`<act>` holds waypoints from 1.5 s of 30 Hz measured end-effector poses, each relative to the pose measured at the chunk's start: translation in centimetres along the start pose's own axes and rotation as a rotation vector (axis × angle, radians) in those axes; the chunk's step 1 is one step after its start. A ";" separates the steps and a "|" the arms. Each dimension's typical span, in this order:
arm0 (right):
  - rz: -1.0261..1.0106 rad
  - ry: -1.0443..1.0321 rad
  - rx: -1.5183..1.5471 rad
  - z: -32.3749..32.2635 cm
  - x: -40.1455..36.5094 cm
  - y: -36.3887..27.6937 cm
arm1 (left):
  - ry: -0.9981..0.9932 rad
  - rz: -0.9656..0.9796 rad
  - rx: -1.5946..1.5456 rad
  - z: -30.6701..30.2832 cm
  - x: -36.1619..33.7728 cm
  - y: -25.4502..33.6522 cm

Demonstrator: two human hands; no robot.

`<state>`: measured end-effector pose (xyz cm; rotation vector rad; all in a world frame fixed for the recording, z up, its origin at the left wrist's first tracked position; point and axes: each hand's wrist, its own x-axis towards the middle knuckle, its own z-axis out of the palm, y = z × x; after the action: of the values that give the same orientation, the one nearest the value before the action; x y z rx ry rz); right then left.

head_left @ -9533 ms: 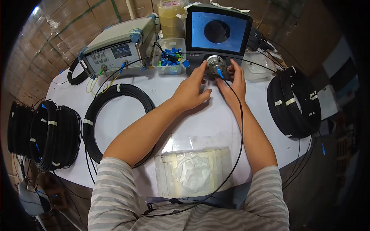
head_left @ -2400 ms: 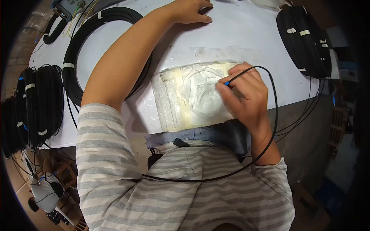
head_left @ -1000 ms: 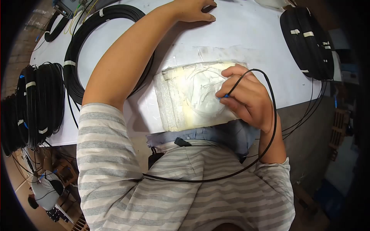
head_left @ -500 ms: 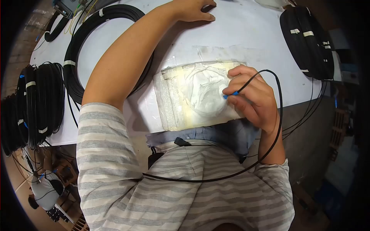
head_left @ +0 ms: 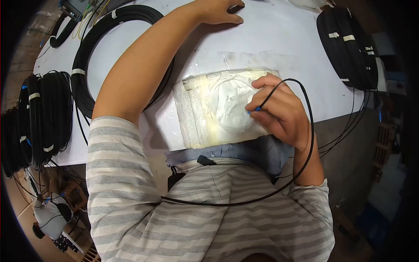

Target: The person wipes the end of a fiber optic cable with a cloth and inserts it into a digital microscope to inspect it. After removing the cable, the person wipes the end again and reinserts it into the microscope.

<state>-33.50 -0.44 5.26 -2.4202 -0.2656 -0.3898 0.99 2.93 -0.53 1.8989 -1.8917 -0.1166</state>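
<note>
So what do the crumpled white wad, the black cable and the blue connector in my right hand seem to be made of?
The white wad looks like matte tissue or thin cloth, given its soft creases. The black cable seems plastic- or rubber-jacketed, with a faint sheen along its smooth bend. The blue connector is probably plastic, judging by its even colour, though your right hand partly hides it.

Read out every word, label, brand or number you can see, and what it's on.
Nothing here can be read.
Table, right side: one tiny dark mark, too small to read.
Instrument, top left: partly out of view, any lettering too small.
Pale tape on the black coils: no writing I can make out.
Blue connector: none I can make out.
</note>
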 end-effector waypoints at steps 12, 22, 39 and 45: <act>0.076 0.241 -0.026 0.5 -0.5 0.2 | -0.016 -0.025 -0.020 -0.6 -0.2 0.7; 0.011 0.194 -0.186 1.4 0.1 -0.2 | 0.014 -0.025 0.004 0.4 -0.3 -0.3; 0.095 0.228 -0.177 2.3 -0.1 -0.7 | -0.015 -0.036 0.014 0.0 -0.1 0.0; 0.157 0.320 -0.177 2.2 -0.2 -0.3 | 0.061 0.016 0.055 0.8 -0.3 -0.7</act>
<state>-33.34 1.21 3.73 -2.4802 0.1040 -0.7449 1.36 2.99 -1.61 1.9007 -1.8874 -0.0009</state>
